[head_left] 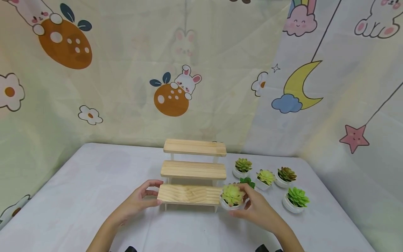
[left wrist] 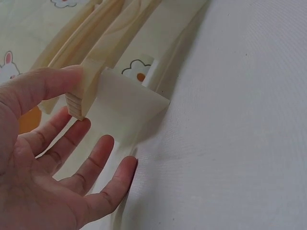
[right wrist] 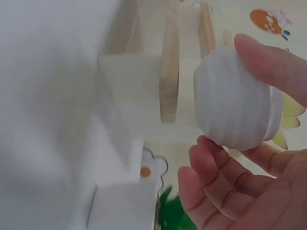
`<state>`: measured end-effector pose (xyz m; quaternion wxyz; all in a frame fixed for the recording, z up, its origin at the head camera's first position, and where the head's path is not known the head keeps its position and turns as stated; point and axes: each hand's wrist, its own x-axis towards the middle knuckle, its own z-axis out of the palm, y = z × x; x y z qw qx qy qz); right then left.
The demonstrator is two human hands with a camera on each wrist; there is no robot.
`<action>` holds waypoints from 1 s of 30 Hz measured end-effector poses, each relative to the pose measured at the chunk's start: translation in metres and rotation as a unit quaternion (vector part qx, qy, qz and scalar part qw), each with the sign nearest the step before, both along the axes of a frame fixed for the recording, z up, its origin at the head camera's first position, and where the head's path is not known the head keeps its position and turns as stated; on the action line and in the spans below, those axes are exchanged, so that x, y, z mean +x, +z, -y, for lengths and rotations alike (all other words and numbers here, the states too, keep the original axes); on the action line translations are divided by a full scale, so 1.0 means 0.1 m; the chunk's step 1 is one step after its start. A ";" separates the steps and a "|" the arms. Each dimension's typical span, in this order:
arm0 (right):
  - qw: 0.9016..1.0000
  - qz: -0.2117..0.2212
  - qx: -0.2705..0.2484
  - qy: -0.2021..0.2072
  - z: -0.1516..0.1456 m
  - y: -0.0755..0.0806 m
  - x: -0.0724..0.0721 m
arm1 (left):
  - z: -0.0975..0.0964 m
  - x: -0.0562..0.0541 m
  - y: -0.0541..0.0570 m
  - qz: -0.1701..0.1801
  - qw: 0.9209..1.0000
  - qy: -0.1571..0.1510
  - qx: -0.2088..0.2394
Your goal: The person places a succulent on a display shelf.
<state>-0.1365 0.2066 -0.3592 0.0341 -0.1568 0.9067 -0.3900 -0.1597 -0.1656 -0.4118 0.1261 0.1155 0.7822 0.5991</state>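
A three-step display stand with pale wooden boards and whitish supports stands mid-table. My left hand grips the left end of its lowest board, thumb on one edge and fingertips against the other; the remaining fingers spread out beside the support. In my right hand is a yellow-green potted succulent, held by its ribbed white pot between thumb and fingers. That pot is tilted and raised close to the right end of the lowest board.
Right of the stand are more succulents in white pots: an olive one, a yellow-green one, a reddish-green one, a bright green one and a dark green one partly hidden. A printed curtain hangs behind the white table.
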 end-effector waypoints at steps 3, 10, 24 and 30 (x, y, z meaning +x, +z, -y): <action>1.000 0.006 -0.017 0.011 0.14 -0.01 -0.02 | 0.00 -0.01 -0.01 0.001 1.000 -0.006 0.006; 0.999 -0.008 -0.046 0.005 0.44 -0.07 -0.09 | -0.01 -0.01 -0.02 0.006 1.000 -0.004 0.006; 0.997 -0.002 -0.077 0.031 0.94 -0.11 -0.17 | 0.00 0.00 -0.01 0.004 1.000 0.009 0.013; 0.996 0.000 -0.084 0.026 1.13 -0.11 -0.20 | 0.01 -0.01 -0.01 0.007 1.000 0.012 0.015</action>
